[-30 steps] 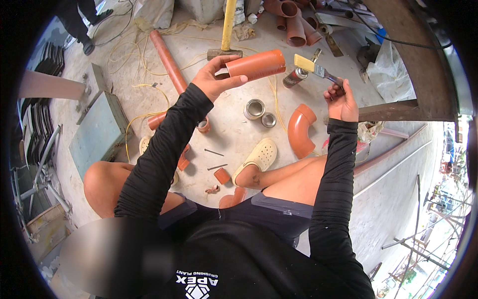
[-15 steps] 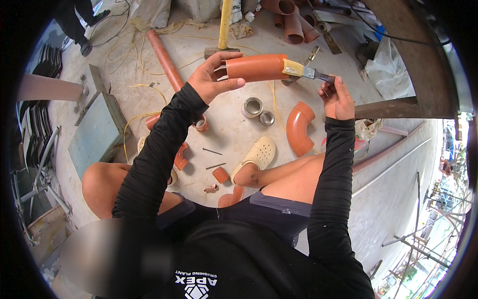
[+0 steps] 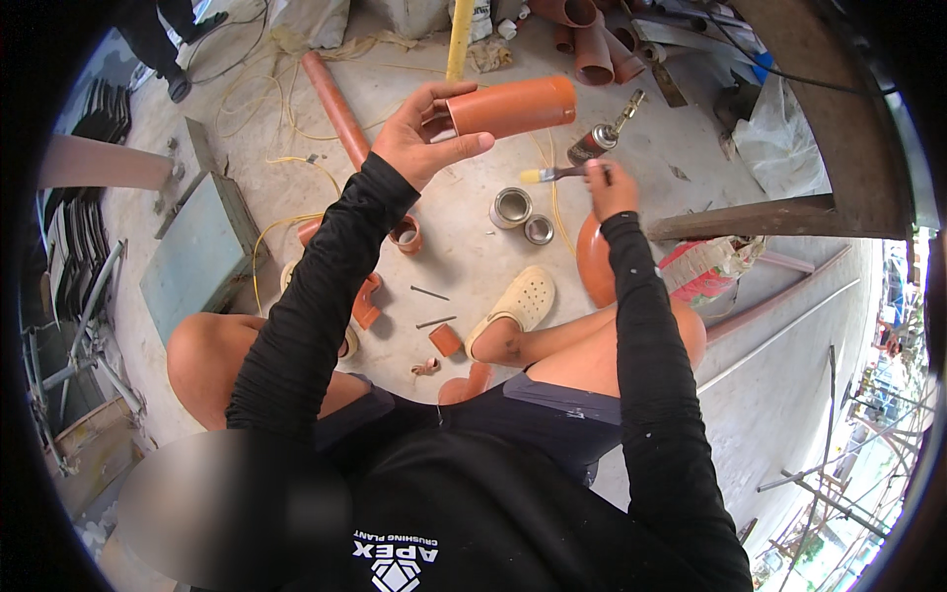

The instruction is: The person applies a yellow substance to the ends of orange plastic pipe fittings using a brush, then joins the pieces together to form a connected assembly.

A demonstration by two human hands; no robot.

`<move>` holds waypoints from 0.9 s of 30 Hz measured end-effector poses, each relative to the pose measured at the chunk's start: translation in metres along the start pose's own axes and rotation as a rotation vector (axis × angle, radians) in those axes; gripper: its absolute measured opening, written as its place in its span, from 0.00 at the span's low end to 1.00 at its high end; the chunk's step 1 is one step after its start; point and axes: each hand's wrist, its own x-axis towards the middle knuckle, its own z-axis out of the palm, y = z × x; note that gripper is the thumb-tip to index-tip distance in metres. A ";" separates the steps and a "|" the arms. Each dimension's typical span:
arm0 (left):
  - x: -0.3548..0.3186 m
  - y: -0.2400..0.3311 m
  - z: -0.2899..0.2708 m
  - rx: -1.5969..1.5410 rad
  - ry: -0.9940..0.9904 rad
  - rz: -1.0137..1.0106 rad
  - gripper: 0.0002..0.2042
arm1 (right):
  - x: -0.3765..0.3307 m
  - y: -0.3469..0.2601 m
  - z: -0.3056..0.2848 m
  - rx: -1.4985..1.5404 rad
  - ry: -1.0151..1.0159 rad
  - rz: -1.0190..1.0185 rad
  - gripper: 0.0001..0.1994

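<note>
The orange pipe (image 3: 513, 107) is held up off the floor, beyond the can (image 3: 497, 215) as seen by the person, lying nearly level with its far end tilted slightly up. The left hand (image 3: 419, 138) is clamped around its left end, thumb along the near side. The right hand (image 3: 615, 187), well apart from the left, grips the dark handle of the brush (image 3: 564, 173), whose pale yellow bristles point left and show just beyond the can, to its right, clear of the pipe. How high the brush is above the can I cannot tell. Just beside the can, on its near right, is the small can (image 3: 539, 241). Beyond the can to the right is the torch (image 3: 593, 144), a dark canister with a metal nozzle. Right of the can the elbow (image 3: 594, 261) lies partly hidden by the right arm. Nearer the person than the can are a cream clog (image 3: 525, 296), two nails (image 3: 429, 292) and a short orange offcut (image 3: 445, 340). Beyond the can to the left, the long pipe (image 3: 335, 109) lies on the floor.
</note>
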 end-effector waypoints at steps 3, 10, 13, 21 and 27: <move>-0.001 -0.006 0.003 -0.144 0.099 -0.154 0.31 | -0.009 0.006 0.036 -0.242 -0.153 -0.049 0.14; -0.015 -0.016 -0.002 -0.567 0.158 -0.659 0.29 | -0.032 0.023 0.085 -0.383 -0.365 -0.099 0.13; -0.022 -0.020 -0.002 -0.633 0.147 -0.709 0.33 | -0.035 0.034 0.093 -0.418 -0.388 -0.090 0.14; -0.030 -0.033 -0.004 -0.810 0.046 -0.714 0.37 | -0.034 0.054 0.090 -0.522 -0.398 0.101 0.16; -0.041 -0.041 0.011 -0.986 0.008 -0.685 0.37 | -0.024 0.009 0.072 -0.404 -0.163 0.213 0.22</move>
